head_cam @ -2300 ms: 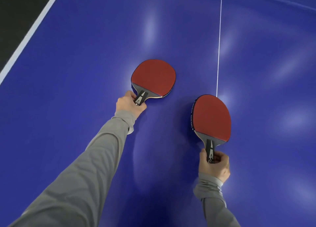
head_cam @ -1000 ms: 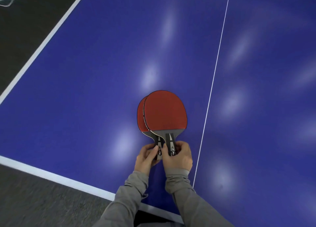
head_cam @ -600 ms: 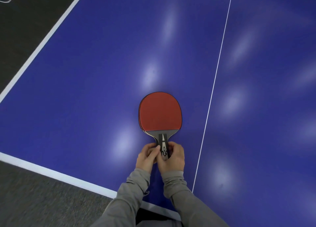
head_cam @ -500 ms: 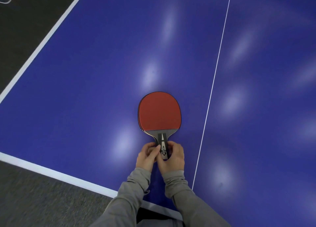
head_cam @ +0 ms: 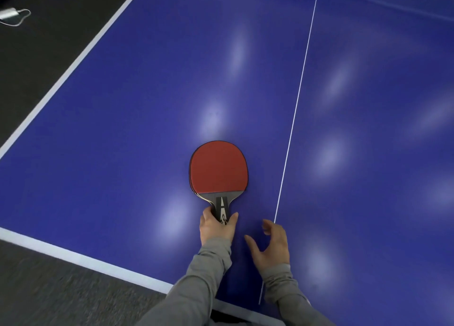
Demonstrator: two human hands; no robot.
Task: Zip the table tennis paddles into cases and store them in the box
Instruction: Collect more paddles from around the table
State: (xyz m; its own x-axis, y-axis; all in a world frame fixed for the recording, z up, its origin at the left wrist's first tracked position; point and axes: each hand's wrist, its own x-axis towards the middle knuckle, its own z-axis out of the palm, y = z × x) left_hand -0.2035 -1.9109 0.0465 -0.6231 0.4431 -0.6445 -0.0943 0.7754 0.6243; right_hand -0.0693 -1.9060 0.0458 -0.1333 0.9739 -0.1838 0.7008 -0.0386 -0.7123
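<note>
— What were the hands doing, nearest you?

— The right hand [head_cam: 270, 244] hung free just beside the left, fingers loosely spread, holding nothing. The left hand [head_cam: 216, 227] gripped the black handles of the two red-rubbered, round-bladed wooden paddles [head_cam: 218, 167], stacked one on the other so that only a sliver of the lower showed.

— And where did the paddles lie?

— Straight ahead of the left hand, blades pointing away from the person, over the glossy blue table-tennis tabletop [head_cam: 122, 129]. Whether they rested on it or hovered, I couldn't tell.

— Any cases? The box?

— None that I could see. Beyond the hands there was only the thin white centre line [head_cam: 298, 92], to the right. I judged the task barely begun: paddles gathered, but no casing, zipping or boxing done.
</note>
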